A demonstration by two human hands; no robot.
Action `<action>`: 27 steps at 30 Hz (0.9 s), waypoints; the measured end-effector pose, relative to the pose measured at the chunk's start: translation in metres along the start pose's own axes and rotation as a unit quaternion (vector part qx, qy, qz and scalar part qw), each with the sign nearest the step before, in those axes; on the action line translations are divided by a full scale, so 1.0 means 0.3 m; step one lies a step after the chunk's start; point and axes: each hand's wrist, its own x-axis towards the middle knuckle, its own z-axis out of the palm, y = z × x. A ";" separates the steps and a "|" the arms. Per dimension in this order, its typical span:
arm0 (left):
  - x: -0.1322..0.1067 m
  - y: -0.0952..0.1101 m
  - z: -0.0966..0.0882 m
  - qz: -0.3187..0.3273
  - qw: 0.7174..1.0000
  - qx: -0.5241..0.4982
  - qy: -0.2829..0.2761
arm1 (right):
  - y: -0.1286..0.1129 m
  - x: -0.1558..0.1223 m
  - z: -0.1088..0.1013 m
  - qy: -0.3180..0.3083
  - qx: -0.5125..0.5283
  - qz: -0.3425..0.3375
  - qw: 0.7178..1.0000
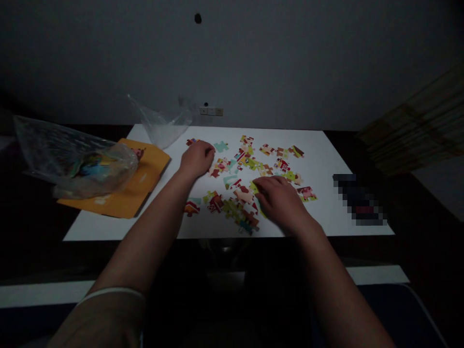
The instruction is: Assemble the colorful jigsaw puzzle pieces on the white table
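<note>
Many loose cardboard puzzle pieces (243, 193) with farm pictures lie on a white tabletop (319, 145), some overlapping. My left hand (197, 158) rests at the left side of the spread with its fingers curled in; whatever they hold is hidden. A pale teal piece (221, 146) lies just right of it, and a red and blue one (192, 142) shows behind it. My right hand (281, 198) is over the right part of the spread. Its bent fingers and thumb are at a yellow-green puzzle piece (254, 187), partly covered by the hand.
At the left, a clear plastic bag (90, 164) with colourful contents lies on an orange-yellow envelope (145, 186). Another clear bag (165, 128) stands behind. A dark blurred-out object (358, 200) lies at the right. A wall with sockets (211, 111) borders the table's back.
</note>
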 end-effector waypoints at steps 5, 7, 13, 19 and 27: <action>0.001 0.000 -0.006 -0.028 0.999 0.001 0.020 | -0.027 -0.015 -0.002 0.032 -0.025 0.007 0.999; 0.004 -0.005 -0.011 -0.034 0.999 0.012 0.027 | -0.060 -0.052 -0.010 0.054 -0.006 -0.015 0.998; 0.009 -0.021 -0.016 -0.048 0.996 0.081 -0.005 | -0.154 -0.237 0.000 0.078 0.088 -0.156 0.981; -0.006 -0.022 0.010 -0.044 0.987 0.123 -0.093 | -0.141 -0.324 0.070 0.094 0.057 -0.199 0.974; -0.010 -0.020 0.015 -0.046 0.986 0.124 -0.104 | -0.144 -0.307 0.019 0.181 0.082 -0.240 0.950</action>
